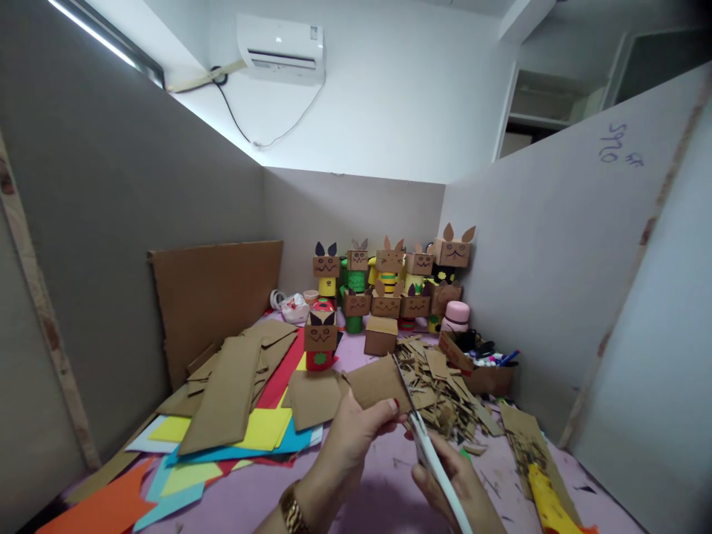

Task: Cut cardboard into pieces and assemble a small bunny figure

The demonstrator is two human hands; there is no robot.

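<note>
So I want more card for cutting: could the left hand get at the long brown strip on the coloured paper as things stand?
Probably not straight away: the left hand is pinching a cardboard piece against the scissors. The long brown strip lies uncovered to its left, nothing between.

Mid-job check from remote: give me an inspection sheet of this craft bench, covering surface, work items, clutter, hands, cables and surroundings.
Surface: purple table top, mostly covered, bare near the hands.
Job's things: cardboard piece held up by the left hand; scissors in the right hand, blades at the piece's right edge.
Clutter: cardboard strips over coloured paper sheets on the left; cardboard offcuts on the right; open box of pens; pink bottle; cardboard box-head figures at the back.
Hands: left hand pinching the piece, gold wrist chain; right hand closed on the scissors.
Cables: black cable on the wall by the air conditioner.
Surroundings: partition walls on three sides; cardboard sheet leaning left.
</note>
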